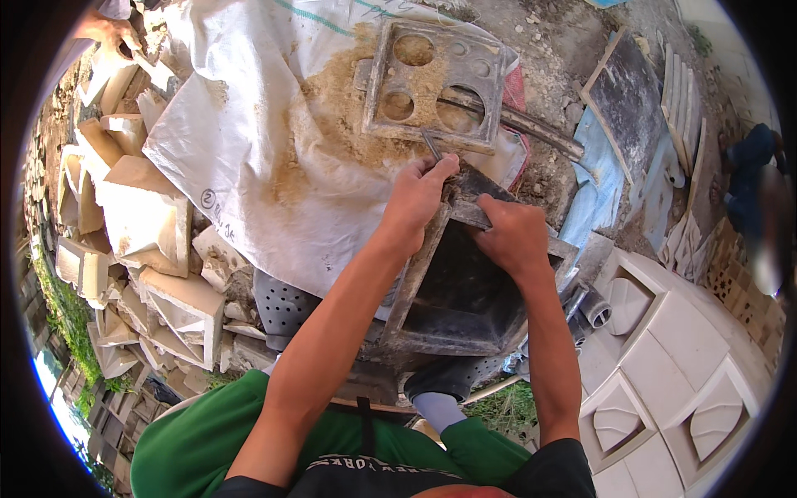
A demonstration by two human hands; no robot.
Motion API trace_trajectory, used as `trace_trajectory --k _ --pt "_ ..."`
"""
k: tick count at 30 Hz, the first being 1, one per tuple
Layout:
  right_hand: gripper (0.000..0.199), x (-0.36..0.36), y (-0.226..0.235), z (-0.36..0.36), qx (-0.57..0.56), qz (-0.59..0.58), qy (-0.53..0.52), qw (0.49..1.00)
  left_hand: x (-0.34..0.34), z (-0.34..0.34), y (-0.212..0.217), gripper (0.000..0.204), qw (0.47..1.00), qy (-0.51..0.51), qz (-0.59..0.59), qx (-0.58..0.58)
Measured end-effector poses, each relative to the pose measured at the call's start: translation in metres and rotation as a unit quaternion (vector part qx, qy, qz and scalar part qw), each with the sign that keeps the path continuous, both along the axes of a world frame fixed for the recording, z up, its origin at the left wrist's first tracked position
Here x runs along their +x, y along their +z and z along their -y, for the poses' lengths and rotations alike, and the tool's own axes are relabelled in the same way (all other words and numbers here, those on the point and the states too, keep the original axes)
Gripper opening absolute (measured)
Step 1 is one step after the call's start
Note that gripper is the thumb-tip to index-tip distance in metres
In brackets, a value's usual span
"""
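In front of me a dark rectangular box-like mould [452,332] rests tilted between my legs, its hollow inside facing up. My left hand [413,203] is closed at its far corner, thumb and fingers pinching a thin metal rod or blade [429,144] that points away from me. My right hand [515,238] is closed on a grey bar [470,212] along the mould's far edge. Just beyond lies a dusty flat frame [375,83] with several round holes. Part of what my left fingers grip is hidden.
A sandy white sack [241,124] covers the ground ahead. Broken pale cast blocks [149,212] pile up at left, where another person's hand [108,31] shows. Pale moulded panels [656,361] lie at right. A dark board [627,104] and long bars [540,133] lie farther off.
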State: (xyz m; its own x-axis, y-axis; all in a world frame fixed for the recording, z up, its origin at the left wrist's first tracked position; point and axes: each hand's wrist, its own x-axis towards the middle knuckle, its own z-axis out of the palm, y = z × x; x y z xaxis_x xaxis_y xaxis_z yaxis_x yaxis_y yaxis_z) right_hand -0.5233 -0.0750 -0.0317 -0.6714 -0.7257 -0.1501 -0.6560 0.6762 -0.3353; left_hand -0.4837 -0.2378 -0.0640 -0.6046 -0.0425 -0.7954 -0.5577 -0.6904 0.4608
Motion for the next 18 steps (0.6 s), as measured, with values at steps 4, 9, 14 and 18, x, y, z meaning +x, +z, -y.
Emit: trace_trajectory --k 4,9,14,18 --pt "0.03 0.0 0.0 0.0 0.007 -0.001 -0.003 1.0 0.005 -0.006 -0.013 0.028 0.999 0.029 -0.011 -0.04" --pt "0.03 0.001 0.0 0.0 -0.01 -0.012 -0.017 1.0 0.011 -0.011 -0.014 0.027 0.993 0.053 -0.023 -0.105" --pt "0.03 0.001 -0.001 0.002 -0.021 -0.002 -0.016 1.0 0.007 -0.004 -0.019 0.033 0.987 -0.001 -0.015 -0.162" --pt "0.029 -0.006 0.009 0.007 -0.005 0.069 -0.009 0.998 0.012 -0.002 -0.003 0.034 0.991 0.084 0.007 -0.099"
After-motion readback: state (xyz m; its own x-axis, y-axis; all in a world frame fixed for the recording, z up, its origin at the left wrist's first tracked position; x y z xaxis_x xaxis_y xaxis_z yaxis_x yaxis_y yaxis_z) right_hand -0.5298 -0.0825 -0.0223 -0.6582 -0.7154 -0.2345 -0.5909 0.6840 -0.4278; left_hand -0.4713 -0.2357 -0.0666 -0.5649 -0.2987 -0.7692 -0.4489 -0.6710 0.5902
